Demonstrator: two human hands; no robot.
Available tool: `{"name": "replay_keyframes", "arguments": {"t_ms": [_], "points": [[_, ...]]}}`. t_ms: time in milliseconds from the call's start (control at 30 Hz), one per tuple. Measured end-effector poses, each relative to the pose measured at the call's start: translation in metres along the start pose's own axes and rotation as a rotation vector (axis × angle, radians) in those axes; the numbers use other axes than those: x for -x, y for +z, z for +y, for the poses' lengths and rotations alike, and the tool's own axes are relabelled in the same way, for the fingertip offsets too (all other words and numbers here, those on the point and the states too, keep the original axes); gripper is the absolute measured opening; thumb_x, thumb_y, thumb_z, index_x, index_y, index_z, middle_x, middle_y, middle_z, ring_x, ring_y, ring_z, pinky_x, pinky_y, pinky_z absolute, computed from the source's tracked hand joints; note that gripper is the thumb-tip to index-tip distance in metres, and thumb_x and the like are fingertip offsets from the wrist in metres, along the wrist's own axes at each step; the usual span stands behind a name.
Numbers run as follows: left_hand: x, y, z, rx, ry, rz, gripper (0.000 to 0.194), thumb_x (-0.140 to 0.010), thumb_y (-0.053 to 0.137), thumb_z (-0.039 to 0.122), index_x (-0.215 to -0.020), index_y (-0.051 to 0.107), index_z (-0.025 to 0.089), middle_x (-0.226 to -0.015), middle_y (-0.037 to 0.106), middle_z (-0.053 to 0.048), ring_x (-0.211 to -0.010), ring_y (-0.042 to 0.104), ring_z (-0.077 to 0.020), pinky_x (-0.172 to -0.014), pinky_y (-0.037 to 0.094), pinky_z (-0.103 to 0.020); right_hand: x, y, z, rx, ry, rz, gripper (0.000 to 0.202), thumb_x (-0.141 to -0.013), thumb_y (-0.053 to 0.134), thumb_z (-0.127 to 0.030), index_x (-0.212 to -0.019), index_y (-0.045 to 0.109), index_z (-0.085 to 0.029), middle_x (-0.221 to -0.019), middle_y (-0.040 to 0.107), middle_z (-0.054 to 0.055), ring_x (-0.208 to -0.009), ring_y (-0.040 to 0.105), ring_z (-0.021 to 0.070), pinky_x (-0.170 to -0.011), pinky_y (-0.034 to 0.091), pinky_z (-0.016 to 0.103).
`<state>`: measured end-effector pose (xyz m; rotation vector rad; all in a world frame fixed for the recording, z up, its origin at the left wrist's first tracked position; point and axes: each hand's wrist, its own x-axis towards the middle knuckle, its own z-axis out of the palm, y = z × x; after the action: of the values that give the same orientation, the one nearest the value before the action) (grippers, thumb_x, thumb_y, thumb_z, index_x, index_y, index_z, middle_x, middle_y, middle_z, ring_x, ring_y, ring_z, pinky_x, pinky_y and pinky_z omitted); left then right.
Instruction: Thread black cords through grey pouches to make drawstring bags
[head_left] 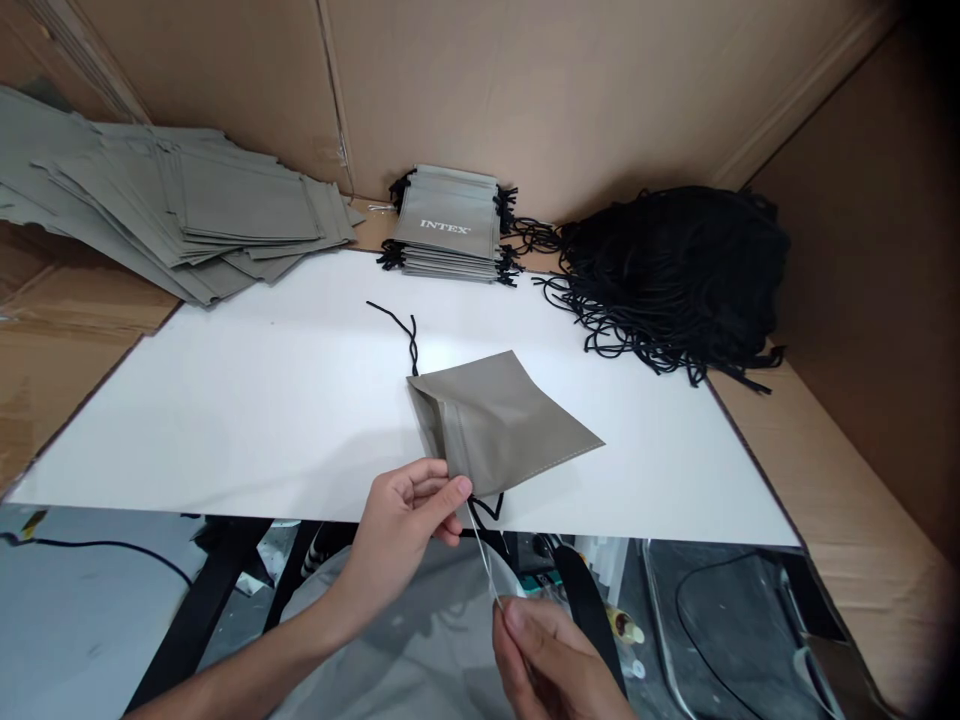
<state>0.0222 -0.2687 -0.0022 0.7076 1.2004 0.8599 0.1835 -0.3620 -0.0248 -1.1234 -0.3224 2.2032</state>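
Observation:
A grey drawstring pouch (510, 430) lies at an angle near the table's front edge, its mouth slightly parted on the left. My left hand (412, 515) pinches the pouch's hemmed edge between thumb and fingers. From the far corner of that hem a twisted black cord (413, 345) sticks out onto the table. More black cord (495, 508) shows in a bend just below the pouch, beside my left fingertips. Below the table edge, my right hand (551, 655) is closed on a thin pale wire (484, 555), which runs up to the pouch's near hem corner.
Flat grey pouches (240, 205) are heaped at the back left. A neat stack of corded pouches (450, 225) marked INTEX stands at the back middle. A large pile of black cords (675, 270) sits at the back right. Cardboard walls (600, 90) enclose the white table (262, 400).

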Motion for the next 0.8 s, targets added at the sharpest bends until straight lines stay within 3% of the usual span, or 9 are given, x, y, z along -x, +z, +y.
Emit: {"name": "replay_keyframes", "arguments": {"t_ms": [133,367,567,700,800], "points": [[0.005,0.004,-0.004,-0.013,-0.027,-0.044,0.039,-0.073,0.079,0.048,-0.077,0.06,0.014,-0.055,0.057,0.004,-0.044,0.051,-0.0067,-0.045,0.044,-0.017,-0.006,0.002,-0.003,-0.026,-0.003,-0.061,0.049,-0.082,0.07,-0.061,-0.065,0.052,-0.019,-0.032,0.03,-0.013,-0.026,0.014,0.0014,-0.03,0.01,0.015],[0.01,0.006,-0.01,0.008,-0.054,-0.016,0.04,-0.074,0.078,0.049,-0.075,0.058,0.014,-0.052,0.056,0.004,-0.043,0.05,-0.0061,-0.045,0.041,-0.015,-0.012,0.011,-0.015,-0.184,0.031,-0.138,0.043,-0.083,0.072,-0.055,-0.069,0.053,-0.019,-0.029,0.033,-0.013,-0.022,0.01,0.0009,-0.025,0.013,0.012],[0.016,0.005,-0.017,0.046,-0.103,-0.079,0.046,-0.071,0.078,0.055,-0.073,0.057,0.014,-0.052,0.054,0.004,-0.041,0.049,-0.0062,-0.041,0.042,-0.016,-0.014,0.02,-0.025,-0.181,0.061,-0.076,0.042,-0.077,0.078,-0.053,-0.071,0.054,-0.019,-0.03,0.035,-0.014,-0.022,0.009,0.0006,-0.024,0.014,0.012],[0.018,0.002,-0.017,0.061,-0.123,-0.08,0.049,-0.07,0.078,0.057,-0.075,0.057,0.013,-0.056,0.054,0.004,-0.05,0.055,-0.0085,-0.044,0.047,-0.016,-0.016,0.018,-0.019,-0.094,0.051,-0.013,0.049,-0.073,0.077,-0.062,-0.07,0.052,-0.019,-0.028,0.031,-0.015,-0.021,0.011,0.0018,-0.025,0.013,0.014],[0.012,-0.002,-0.008,0.054,-0.155,-0.05,0.054,-0.07,0.076,0.061,-0.088,0.057,0.014,-0.056,0.056,0.004,-0.051,0.059,-0.0115,-0.045,0.05,-0.018,-0.009,0.016,-0.011,-0.003,0.036,0.08,0.052,-0.072,0.075,-0.065,-0.067,0.054,-0.017,-0.03,0.039,-0.011,-0.025,0.018,0.0008,-0.03,0.011,0.015]]}}
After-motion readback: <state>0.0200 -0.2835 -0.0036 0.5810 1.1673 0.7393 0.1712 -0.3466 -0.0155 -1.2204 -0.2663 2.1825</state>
